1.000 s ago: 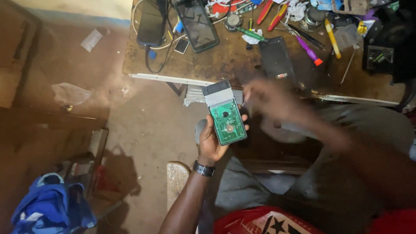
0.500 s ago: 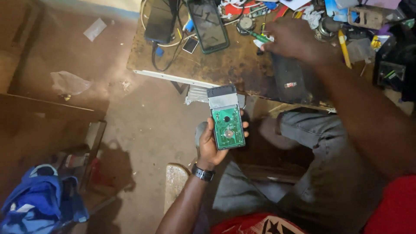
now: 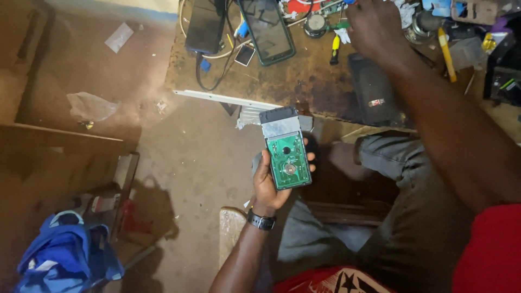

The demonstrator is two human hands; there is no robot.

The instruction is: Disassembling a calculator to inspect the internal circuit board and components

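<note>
The left hand (image 3: pixel 267 184) is gripping an opened phone (image 3: pixel 286 149) just below the workbench (image 3: pixel 282 87) edge, fingers wrapped round its sides so the green board is facing up for a look; the right hand (image 3: pixel 374 27) is reaching over the bench's far side among the tools, near a yellow screwdriver (image 3: pixel 335 48); can't tell if its fingers are closing on anything.

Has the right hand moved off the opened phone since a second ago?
Yes. The right hand has gone from beside the opened phone, held in the left hand, up onto the workbench, among the tools at its far edge.
</note>
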